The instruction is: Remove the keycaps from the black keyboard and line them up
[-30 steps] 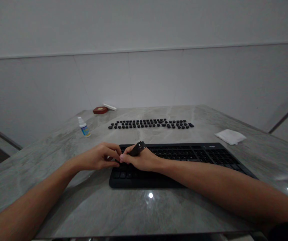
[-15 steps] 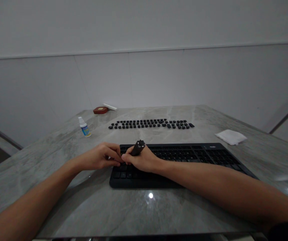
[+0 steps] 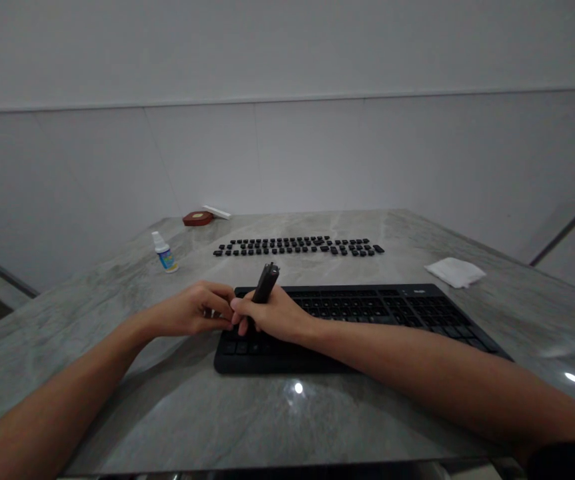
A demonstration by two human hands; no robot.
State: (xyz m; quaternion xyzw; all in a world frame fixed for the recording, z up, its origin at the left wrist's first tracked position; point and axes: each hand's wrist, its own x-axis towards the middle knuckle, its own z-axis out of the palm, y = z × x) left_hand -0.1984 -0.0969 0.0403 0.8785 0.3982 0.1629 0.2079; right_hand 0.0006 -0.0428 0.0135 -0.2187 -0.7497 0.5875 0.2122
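A black keyboard (image 3: 262,365) lies flat on the table in front of me, several of its key positions looking bare. My right hand (image 3: 272,313) is closed around a dark pen-shaped tool (image 3: 266,283). The tool's upper end, with small prongs, sticks up above the hand; its lower end is hidden behind my fingers, over the keyboard's left part. Beside it, my left hand (image 3: 200,310) has its fingertips pinched together at the keyboard's left edge, close to the right fingers. Whatever may be between those fingertips is hidden.
Behind the keyboard, loose black keycaps (image 3: 277,247) lie in rows. A white spray bottle (image 3: 165,252) with a blue label stands at left. A reddish-brown case (image 3: 197,219) and a white strip (image 3: 216,212) lie at the back. A folded white cloth (image 3: 455,273) lies at right.
The tool has swung more upright in my right hand, and the right fingers have shifted slightly left. My left hand stays pinched at the keyboard's left edge. The whole view has shifted slightly.
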